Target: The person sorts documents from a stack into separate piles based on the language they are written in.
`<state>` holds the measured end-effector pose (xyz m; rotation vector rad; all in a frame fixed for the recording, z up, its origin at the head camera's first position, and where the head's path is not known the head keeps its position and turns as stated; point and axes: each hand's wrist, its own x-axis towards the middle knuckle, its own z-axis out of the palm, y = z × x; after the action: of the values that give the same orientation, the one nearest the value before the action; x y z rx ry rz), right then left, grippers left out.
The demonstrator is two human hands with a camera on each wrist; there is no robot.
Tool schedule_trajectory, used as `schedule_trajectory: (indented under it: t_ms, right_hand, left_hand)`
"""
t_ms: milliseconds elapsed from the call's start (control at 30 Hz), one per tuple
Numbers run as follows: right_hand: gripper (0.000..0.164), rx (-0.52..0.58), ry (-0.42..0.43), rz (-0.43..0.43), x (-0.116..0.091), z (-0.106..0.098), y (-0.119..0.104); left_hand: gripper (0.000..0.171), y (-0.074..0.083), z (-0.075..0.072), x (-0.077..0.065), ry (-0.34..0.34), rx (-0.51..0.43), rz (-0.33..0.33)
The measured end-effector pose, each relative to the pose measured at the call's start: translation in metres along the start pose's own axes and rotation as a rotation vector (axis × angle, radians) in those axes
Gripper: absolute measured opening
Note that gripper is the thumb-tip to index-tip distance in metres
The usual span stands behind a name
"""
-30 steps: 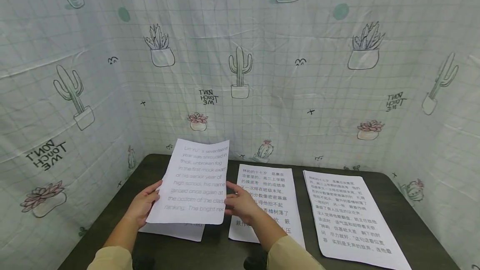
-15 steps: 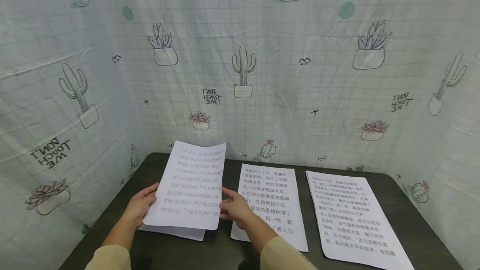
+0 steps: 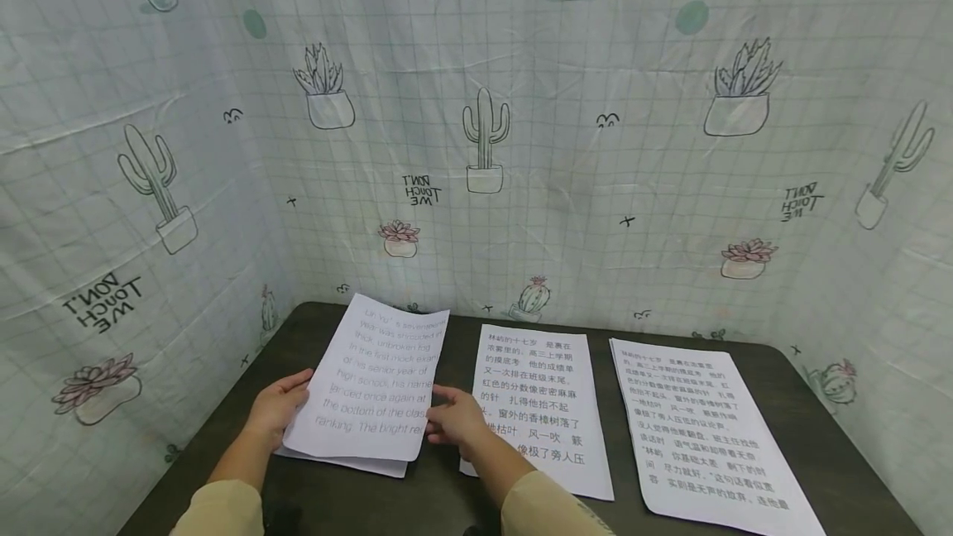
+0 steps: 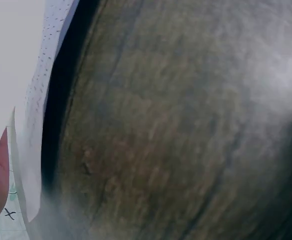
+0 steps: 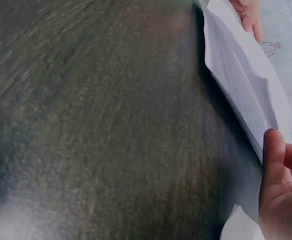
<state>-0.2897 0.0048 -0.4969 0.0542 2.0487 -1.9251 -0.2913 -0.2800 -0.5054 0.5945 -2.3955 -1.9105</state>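
Observation:
A white sheet of paper [image 3: 372, 387] printed with English text is held between both hands, close over the left part of the table. My left hand [image 3: 275, 412] holds its left edge, and my right hand [image 3: 457, 418] pinches the right edge between thumb and fingers. Beneath it lies more paper [image 3: 372, 466], of which only the front strip shows. In the right wrist view, the thumb of my right hand [image 5: 283, 195] presses on the edge of the raised sheet [image 5: 280, 100], over the lower paper [image 5: 235, 85].
To the right lies a sheet with Chinese text [image 3: 532, 404], partly behind my right forearm. Farther right is a stack of printed Chinese pages [image 3: 700, 428]. All rest on a dark wooden table [image 3: 625, 486]. A cactus-patterned cloth [image 3: 551, 147] hangs around the back and sides.
Both hands have lowered the English sheet toward the paper beneath it, shifting it slightly left and nearer. Less of the lower paper shows; more of the Chinese sheet is uncovered.

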Motion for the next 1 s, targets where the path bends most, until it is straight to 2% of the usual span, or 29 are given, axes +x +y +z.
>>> schedule_trajectory:
  t_ms: [167,367,567,733,1000]
  right_hand:
    - [0.052,-0.015,-0.002,-0.006,0.001,0.005,0.005]
    - [0.048,-0.083,0.000,0.021,0.001,0.007,0.009]
    - [0.047,-0.132,-0.018,0.018,-0.001,0.008,0.007]
    - [0.045,-0.177,-0.007,0.007,-0.002,0.011,0.006]
    - [0.046,-0.220,-0.015,0.005,-0.004,0.011,0.004]
  left_hand:
    - [0.045,-0.005,0.004,0.000,0.021,0.042,0.005]
    - [0.045,-0.007,0.006,0.000,0.028,0.087,0.011]
    - [0.048,-0.002,0.004,-0.003,0.020,0.078,0.015]
    - [0.050,0.002,0.003,-0.005,0.010,0.097,0.052]
    - [0.054,0.009,0.000,-0.005,-0.009,0.176,0.073]
